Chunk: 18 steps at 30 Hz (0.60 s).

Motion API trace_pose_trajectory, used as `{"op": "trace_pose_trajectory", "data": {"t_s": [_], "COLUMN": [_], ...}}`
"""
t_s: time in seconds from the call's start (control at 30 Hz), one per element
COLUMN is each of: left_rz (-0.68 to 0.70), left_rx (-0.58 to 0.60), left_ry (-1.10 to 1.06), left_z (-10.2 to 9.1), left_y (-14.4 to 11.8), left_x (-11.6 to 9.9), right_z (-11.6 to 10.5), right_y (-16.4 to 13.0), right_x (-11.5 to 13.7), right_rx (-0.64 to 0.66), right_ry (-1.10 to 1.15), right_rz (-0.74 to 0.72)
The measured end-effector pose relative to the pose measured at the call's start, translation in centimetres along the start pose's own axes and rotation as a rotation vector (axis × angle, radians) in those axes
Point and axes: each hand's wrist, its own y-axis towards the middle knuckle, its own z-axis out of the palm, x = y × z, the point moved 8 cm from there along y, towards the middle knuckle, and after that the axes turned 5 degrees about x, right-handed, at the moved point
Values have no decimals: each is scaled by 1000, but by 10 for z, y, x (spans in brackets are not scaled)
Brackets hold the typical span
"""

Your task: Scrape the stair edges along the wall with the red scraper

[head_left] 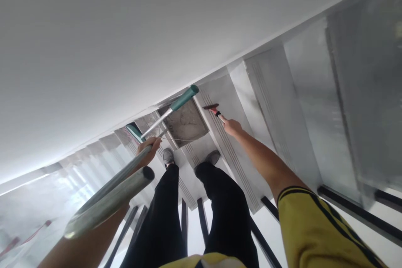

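I look down a flight of pale stone stairs (282, 104). My right hand (231, 126) is stretched out and shut on a small scraper (212, 109) with a red handle and a dark flat blade, which rests on a step's edge. My left hand (148, 149) grips a long metal pole (116, 178). A second metal tube (109, 205) lies alongside it, its open end near my hand. Just beyond that hand are a teal broom head (135, 132) and a silver rod with a teal grip (184, 97), lying over a dusty grey square pan (186, 125).
My feet in grey shoes (168, 156) stand on a step, legs in black trousers. A white wall (125, 29) runs along the left side. Black railing bars (354, 213) cross the lower right and bottom. A red strip (34, 231) shows at the lower left.
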Motion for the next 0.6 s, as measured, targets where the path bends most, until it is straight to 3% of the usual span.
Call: {"op": "trace_pose_trajectory", "data": {"t_s": [0.17,0.23,0.3,0.37,0.43,0.5,0.6], "left_rz": [-32,-63,-99,-113,-69,-8,-1], "left_rx": [52,58,56,64,72,73,79], "left_ry": [25,1,-9,-5,5,13,17], "left_z": [-2,-2,-3,-3,-3,-3,-3], "left_y": [0,-1,-1,-2,-1,-1,0], "left_x": [-9,-10,-9,-9,-13,-17,-14], "right_z": [-43,-44,-37,-30,-31,-40,-45], "right_y": [45,45,37,31,31,36,48], "right_x": [29,36,47,69,101,127,137], "right_rx": [-113,-129,-129,-55,109,270,379], "right_ry": [298,608,1083,1600,2016,2279,2440], "right_rz": [-1,4,6,-41,-163,-277,-311]}}
